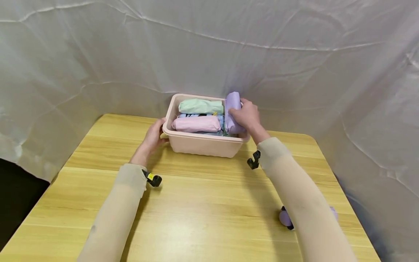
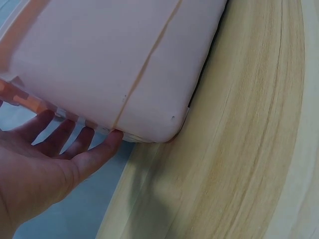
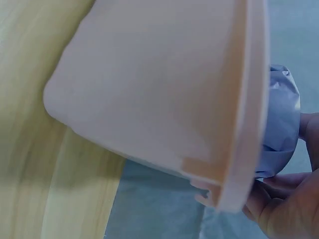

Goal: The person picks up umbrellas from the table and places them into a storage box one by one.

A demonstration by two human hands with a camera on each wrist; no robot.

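Tabletop first: I see a pale yellow wood-grain table (image 1: 203, 203) with a white draped sheet (image 1: 294, 54) behind it, and near its far edge a pale pink rectangular plastic bin (image 1: 199, 143). The bin's long side runs left to right across my view. Inside it lie rolled cloth bundles: a mint green roll (image 1: 200, 106) at the back and a pink roll (image 1: 196, 123) in front of it, both lying along the bin's length, with a bit of light blue fabric (image 1: 220, 120) showing between them.

At the bin's right end stands the lilac rolled cloth bundle (image 1: 233, 112), and its long axis runs front to back, crosswise to the other rolls. My right hand (image 1: 247, 116) is on it from the right side, fingers curled round the roll, so it is the nearer hand by far; the right wrist view shows the lilac cloth (image 3: 281, 124) bulging just above the bin's rim (image 3: 249, 99), with the fingertips (image 3: 279, 209) below it.

My left hand (image 1: 152, 136) rests against the bin's left end, fingers straight and spread, holding nothing; the left wrist view shows those fingers (image 2: 65, 139) touching the underside of the rim.

Smallest, a second lilac object (image 1: 285, 217) lies on the table near my right forearm, mostly hidden.
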